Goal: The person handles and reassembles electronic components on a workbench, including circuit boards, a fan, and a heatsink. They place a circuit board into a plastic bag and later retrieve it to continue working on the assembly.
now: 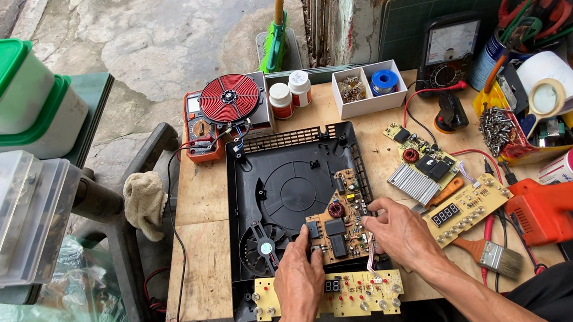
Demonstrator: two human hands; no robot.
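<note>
the circuit board (pixel 337 226), tan and studded with black blocks and a copper coil, lies in the black plastic cooker shell (pixel 283 184). the left hand (pixel 297 278) rests its curled fingertips on the board's near left edge; the right hand (pixel 397 231) pinches its right edge, thumb and fingers closed on it. a yellow button panel (pixel 353 292) lies just beneath the wrists. a second board (pixel 425 166), an orange tool (pixel 551 207) and a paintbrush (pixel 497 254) crowd the right.

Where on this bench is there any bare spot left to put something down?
Bare wood lies left of the black cooker base, between it and the table edge. A smaller strip sits between the white parts box and the loose circuit board. The right side by the orange tool is crowded.
</note>
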